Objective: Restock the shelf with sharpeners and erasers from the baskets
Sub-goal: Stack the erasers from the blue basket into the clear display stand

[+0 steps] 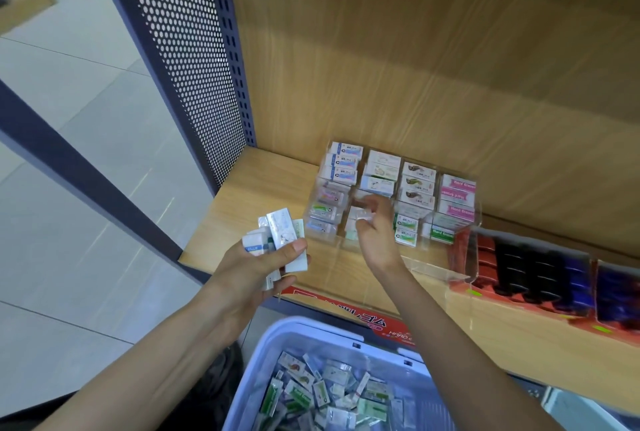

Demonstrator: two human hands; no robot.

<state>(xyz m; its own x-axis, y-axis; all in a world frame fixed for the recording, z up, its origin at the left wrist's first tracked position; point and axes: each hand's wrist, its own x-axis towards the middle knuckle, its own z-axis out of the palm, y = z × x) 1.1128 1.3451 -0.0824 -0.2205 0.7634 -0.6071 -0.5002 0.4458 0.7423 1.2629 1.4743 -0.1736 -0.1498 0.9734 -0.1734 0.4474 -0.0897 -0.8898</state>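
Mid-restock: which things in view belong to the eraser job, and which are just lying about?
Job: left hand gripping a bunch of erasers; right hand pinching one eraser over the clear organizer; blue basket of loose erasers; wooden shelf.
Lying about: red display box of dark items; perforated side panel.

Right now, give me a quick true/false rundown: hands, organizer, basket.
1. The left hand holds several erasers. True.
2. The right hand is reaching into the basket. False: it is at the clear organizer on the shelf, pinching a small eraser.
3. The basket is empty. False: it holds many loose packaged erasers.
4. Pink Hard Eraser packs sit in the organizer's rightmost column. True.
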